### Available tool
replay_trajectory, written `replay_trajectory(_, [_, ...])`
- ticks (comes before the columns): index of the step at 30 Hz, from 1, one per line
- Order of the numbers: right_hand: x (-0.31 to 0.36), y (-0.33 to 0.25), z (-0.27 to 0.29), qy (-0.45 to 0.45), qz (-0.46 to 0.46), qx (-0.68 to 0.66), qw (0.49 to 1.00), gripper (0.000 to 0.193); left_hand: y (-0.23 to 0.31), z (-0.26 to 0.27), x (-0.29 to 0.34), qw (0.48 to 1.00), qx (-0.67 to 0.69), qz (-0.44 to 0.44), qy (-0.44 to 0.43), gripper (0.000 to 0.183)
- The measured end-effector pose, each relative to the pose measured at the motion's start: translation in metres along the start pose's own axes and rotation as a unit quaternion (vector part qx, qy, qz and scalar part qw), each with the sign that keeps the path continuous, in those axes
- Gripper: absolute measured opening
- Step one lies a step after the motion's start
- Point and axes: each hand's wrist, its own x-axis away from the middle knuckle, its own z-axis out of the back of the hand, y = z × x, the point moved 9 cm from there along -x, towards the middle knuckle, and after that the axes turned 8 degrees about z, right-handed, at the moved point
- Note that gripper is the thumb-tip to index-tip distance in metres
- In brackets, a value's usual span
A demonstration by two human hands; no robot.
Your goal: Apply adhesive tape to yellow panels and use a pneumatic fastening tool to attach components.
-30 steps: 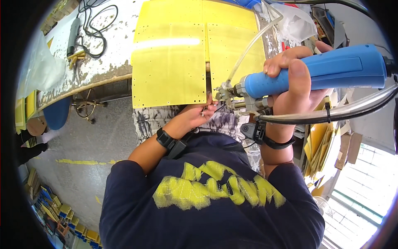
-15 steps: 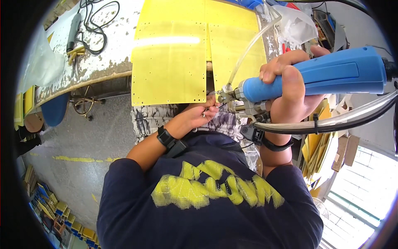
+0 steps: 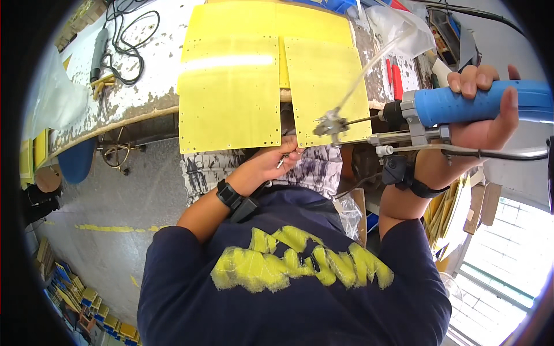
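Observation:
My right hand (image 3: 487, 109) is wrapped round the blue body of a powered screwdriver (image 3: 438, 105). Its thin shaft and metal nose point left over the right yellow panel (image 3: 326, 75), and the nose is blurred. A clear hose runs up from that nose. Below the gap between this panel and the left yellow panel (image 3: 231, 98), my left hand (image 3: 277, 162) is closed at their near edges. A small thin metal piece (image 3: 281, 163) sticks out from its fingers; its exact kind cannot be made out. Both flat panels have small holes along their edges and overhang the bench.
Larger yellow sheets (image 3: 265, 20) lie beneath the panels on a worn white bench (image 3: 156, 86). A grey corded tool (image 3: 99, 55) lies at the left, red-handled pliers (image 3: 396, 79) at the right. A clear plastic bag (image 3: 404, 29) sits at the back right.
My right hand has moved right with the screwdriver, and its nose now stands farther from the blue body, showing the shaft. The panels shifted slightly. My left hand stays near their edges.

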Motion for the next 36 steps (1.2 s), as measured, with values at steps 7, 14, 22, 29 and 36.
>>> replay_trajectory(7, [0.003, 0.014, -0.003, 0.045, -0.002, 0.013, 0.999, 0.051, 0.022, 0.012, 0.022, 0.978, -0.079, -0.071, 0.177, 0.024])
replay_trajectory(14, [0.014, 0.027, -0.02, 0.046, -0.014, 0.021, 0.999, 0.043, 0.043, 0.025, 0.017, 0.985, -0.051, -0.125, 0.11, 0.027])
replay_trajectory(22, [0.014, 0.039, -0.032, 0.032, -0.003, 0.027, 0.999, 0.045, 0.068, -0.015, -0.003, 0.97, 0.086, -0.196, -0.114, 0.012])
replay_trajectory(29, [0.016, 0.046, -0.036, 0.042, -0.005, 0.101, 0.994, 0.049, 0.072, 0.003, -0.002, 0.961, 0.104, -0.254, 0.033, 0.005])
replay_trajectory(36, [0.023, 0.054, -0.045, 0.055, -0.008, 0.086, 0.995, 0.045, 0.078, -0.009, -0.005, 0.953, -0.067, -0.296, -0.011, 0.015])
